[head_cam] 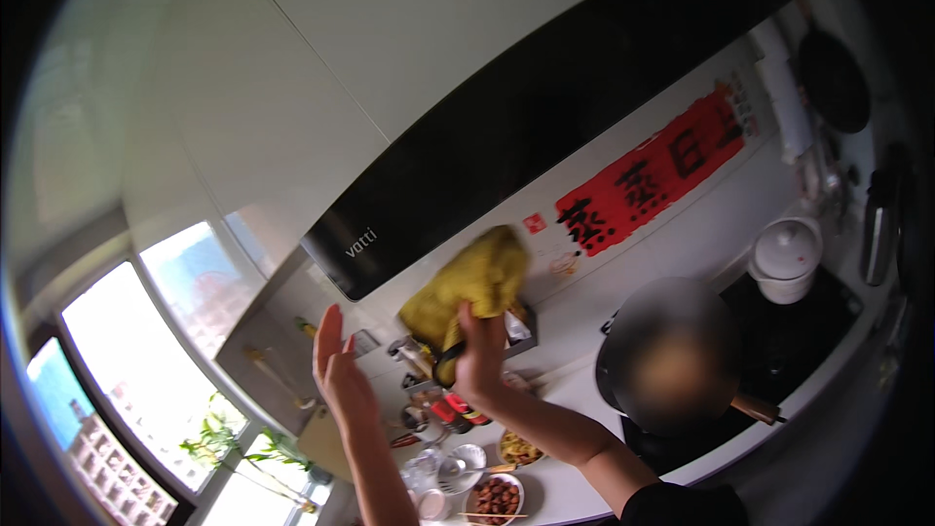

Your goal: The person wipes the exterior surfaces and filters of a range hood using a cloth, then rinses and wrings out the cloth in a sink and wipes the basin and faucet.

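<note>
My right hand [482, 354] is raised in front of the back wall and grips a yellow cloth [464, 285], blurred by motion, with a dark edge near my fingers. The cloth is just below the lower edge of a black range hood [511, 109]. My left hand [343, 372] is up to the left of the cloth, fingers extended and holding nothing. It is apart from the cloth and below the hood's left end.
A wok [613, 380] with a wooden handle [756, 408] stands on the black cooktop [778, 351]; its contents are blurred. Behind it is a lidded white pot [785, 256]. Bowls of brown food [497, 500] and yellowish food [520, 446] sit on the counter [577, 482].
</note>
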Tool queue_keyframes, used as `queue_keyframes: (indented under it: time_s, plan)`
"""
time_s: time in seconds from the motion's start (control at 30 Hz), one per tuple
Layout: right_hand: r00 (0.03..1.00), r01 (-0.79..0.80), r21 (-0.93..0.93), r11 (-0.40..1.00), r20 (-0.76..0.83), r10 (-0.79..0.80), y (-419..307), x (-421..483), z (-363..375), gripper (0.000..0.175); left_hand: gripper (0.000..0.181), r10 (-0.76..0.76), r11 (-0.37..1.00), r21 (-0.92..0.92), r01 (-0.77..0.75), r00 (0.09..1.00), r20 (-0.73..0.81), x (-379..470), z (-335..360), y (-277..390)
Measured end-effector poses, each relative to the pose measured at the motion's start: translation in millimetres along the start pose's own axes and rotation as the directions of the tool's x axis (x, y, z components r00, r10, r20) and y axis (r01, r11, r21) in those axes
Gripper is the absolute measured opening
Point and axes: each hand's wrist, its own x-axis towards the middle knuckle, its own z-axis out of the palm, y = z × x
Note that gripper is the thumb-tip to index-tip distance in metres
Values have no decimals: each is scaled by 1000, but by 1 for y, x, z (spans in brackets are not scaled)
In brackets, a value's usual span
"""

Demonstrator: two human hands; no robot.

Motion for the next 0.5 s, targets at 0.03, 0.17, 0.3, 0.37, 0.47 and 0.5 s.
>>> queue_keyframes:
  time_s: [0.03, 0.17, 0.3, 0.37, 0.47, 0.5]
  plan:
    - [980, 8, 196, 981, -198, 32, -24, 4, 4, 50, 55, -16, 999, 39, 16, 1000, 0, -8, -22, 0]
    - [798, 451, -18, 892, -439, -412, -73, 103, -38, 58, 64, -82, 996, 21, 83, 995, -54, -29, -46, -6]
    - [766, 533, -249, 808, -263, -586, -113, 158, -48, 50, 59, -129, 982, -139, 126, 991, -18, -41, -42, -21]
    - [777, 505, -217, 835, -306, -549, -72, 139, -30, 46, 56, -162, 973, -169, 158, 987, -11, -46, -46, -26]
    - [690, 614, -421, 667, -124, -713, 2, 97, 5, 39, 53, -157, 970, -188, 155, 988, 5, -50, -40, -25]
    - [655, 652, -490, 579, -20, -755, 34, 84, 7, 36, 53, -157, 975, -158, 157, 988, 11, -55, -40, -21]
